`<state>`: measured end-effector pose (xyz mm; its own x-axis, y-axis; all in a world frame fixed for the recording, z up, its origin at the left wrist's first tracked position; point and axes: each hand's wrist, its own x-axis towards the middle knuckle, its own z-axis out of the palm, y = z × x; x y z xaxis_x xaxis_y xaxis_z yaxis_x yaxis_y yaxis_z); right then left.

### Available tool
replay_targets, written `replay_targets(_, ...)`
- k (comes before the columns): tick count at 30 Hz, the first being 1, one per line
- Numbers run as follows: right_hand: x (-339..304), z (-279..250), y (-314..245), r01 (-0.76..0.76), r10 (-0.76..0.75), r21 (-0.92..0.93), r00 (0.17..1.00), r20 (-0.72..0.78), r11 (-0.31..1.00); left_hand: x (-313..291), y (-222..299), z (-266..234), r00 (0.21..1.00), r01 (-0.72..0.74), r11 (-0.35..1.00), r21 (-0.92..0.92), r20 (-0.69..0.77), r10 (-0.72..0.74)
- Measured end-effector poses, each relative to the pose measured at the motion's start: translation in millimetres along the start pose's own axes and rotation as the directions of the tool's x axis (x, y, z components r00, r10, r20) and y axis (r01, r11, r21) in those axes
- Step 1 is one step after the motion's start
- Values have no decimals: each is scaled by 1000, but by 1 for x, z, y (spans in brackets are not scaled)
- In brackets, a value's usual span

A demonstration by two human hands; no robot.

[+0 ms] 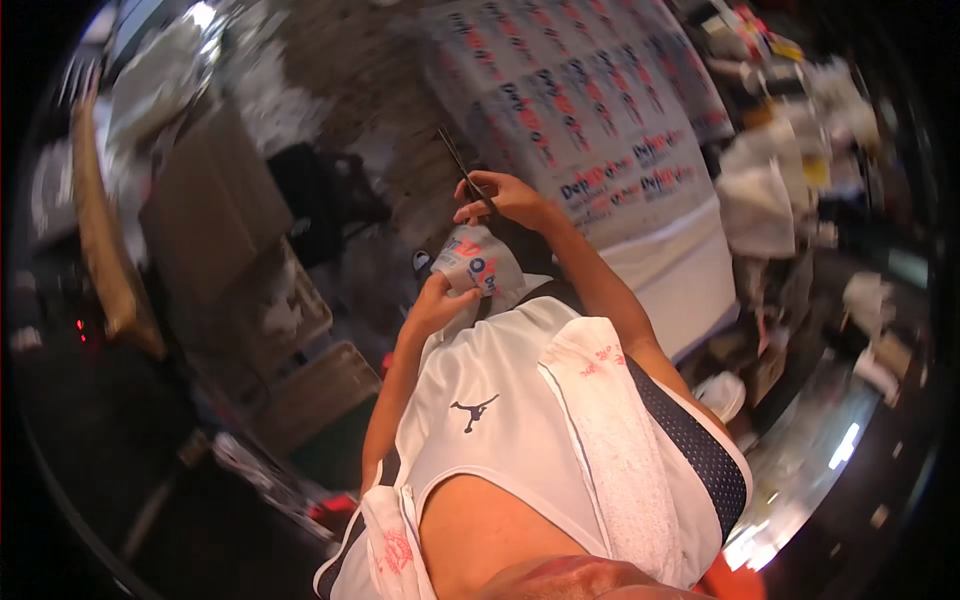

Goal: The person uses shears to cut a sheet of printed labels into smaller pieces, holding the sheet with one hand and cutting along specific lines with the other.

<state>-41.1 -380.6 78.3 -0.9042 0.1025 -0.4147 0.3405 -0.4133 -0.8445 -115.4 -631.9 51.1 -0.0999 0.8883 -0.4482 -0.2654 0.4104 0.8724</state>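
Note:
Close to my waist, my left hand (438, 304) is closed on a small white printed piece (482, 262) with blue and red lettering; cloth or plastic, I cannot tell which. Just above it, my right hand (508, 200) is closed around a pair of dark, slim scissors (458, 158). Their narrow blades point away from me, up and to the left. The fingers partly hide the handles, and motion blurs the blades a little. Beyond my right forearm lies a large white sheet (620, 130) with rows of the same print.
Cardboard boxes (215, 200) stand at my left, with a dark object (315, 195) beside them. At the far left is a long brown roll or plank (105, 250). Crumpled white pieces (760, 200) are heaped at the right. A white towel (610, 430) hangs over my shoulders.

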Motion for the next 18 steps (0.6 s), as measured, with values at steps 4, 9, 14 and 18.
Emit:
replay_targets(4,-64,-24,11,136,-133,-15,928,-349,991,30,51,10,977,-212,967,142,61,206)
replay_targets(9,-155,-54,51,383,-157,162,678,-718,909,90,107,46,865,-328,907,264,470,176)
replay_targets(14,-217,-105,97,170,-511,-485,387,-767,858,157,125,108,727,-31,846,532,593,-346)
replay_targets(18,-266,-129,105,902,-366,188,339,-866,389,197,93,163,778,32,930,367,575,-254)
